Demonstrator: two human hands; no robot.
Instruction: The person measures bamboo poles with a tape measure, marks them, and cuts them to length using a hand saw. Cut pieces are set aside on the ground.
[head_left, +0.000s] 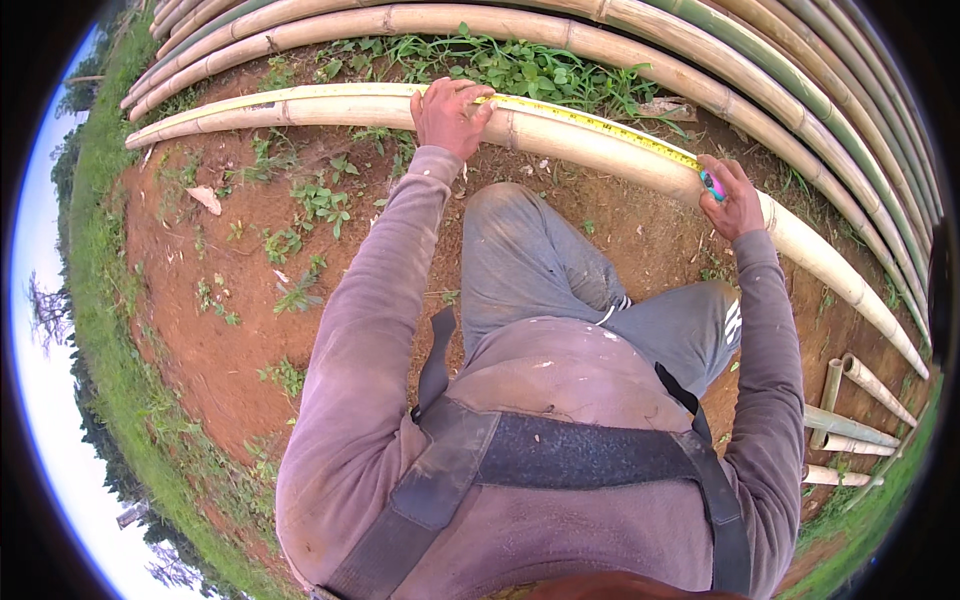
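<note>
A long pale bamboo pole (600,150) lies across the red earth in front of me. A yellow tape measure blade (590,122) is stretched along its top. My left hand (450,115) presses the tape's end down on the pole, fingers curled over it. My right hand (730,195) holds the tape measure case (712,184), which shows pink and teal, against the pole further to the right. My knees, in grey trousers, sit between the two arms.
Several more bamboo poles (700,50), tan and green, lie stacked beyond the near one. Short cut bamboo pieces (850,425) lie at the lower right. Grass and weeds (520,65) grow between the poles and on the left.
</note>
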